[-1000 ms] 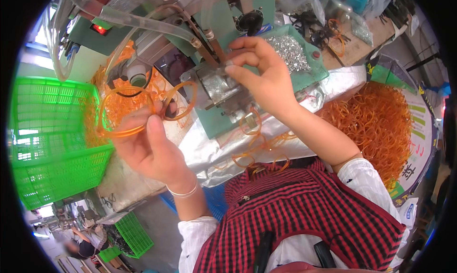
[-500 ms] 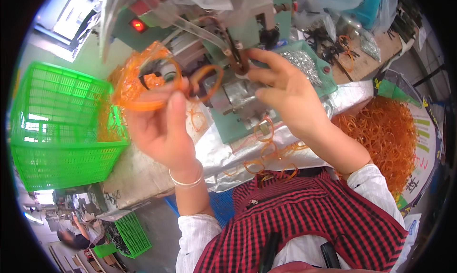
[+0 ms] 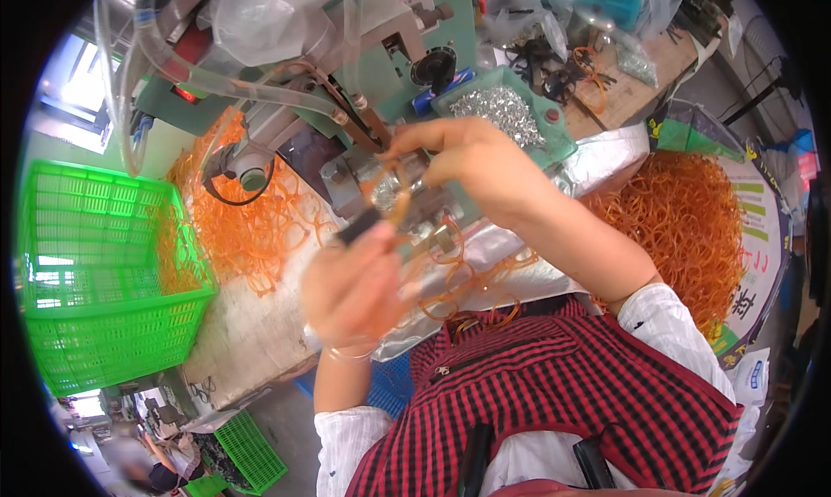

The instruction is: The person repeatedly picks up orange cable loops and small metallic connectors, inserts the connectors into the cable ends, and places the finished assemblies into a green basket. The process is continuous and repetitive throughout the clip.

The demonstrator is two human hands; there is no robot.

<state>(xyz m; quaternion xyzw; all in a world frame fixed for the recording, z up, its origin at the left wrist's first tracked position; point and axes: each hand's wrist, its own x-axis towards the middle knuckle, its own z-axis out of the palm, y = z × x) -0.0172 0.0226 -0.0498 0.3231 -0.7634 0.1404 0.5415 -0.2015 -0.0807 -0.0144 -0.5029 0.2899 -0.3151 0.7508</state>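
Observation:
A blurred amber plastic loop [image 3: 400, 204], like the rim of a glasses frame, stands upright at the machine's work spot, beneath the metal press arm [image 3: 357, 120]. The bent fingertips of my right hand [image 3: 485, 161] pinch its upper edge, close beside the press arm. My left hand [image 3: 353, 289], smeared by motion, is closed below and to the left of the loop. From its fingers sticks a dark bar-shaped piece [image 3: 358, 227], whose kind I cannot make out. Behind my right hand sits a green tray [image 3: 563, 142] of small silvery metal parts [image 3: 502, 112].
Amber frames lie heaped on the bench [image 3: 251, 324] left of the machine, and others hang along its front edge. A green crate [image 3: 112, 324] stands at far left. More frames fill a round container [image 3: 766, 229] at right. Clear hoses [image 3: 251, 90] cross above.
My left hand has moved right and down, and the amber frames it held up no longer show there. My right hand has shifted slightly left. The head view has shifted, baring the heap at left.

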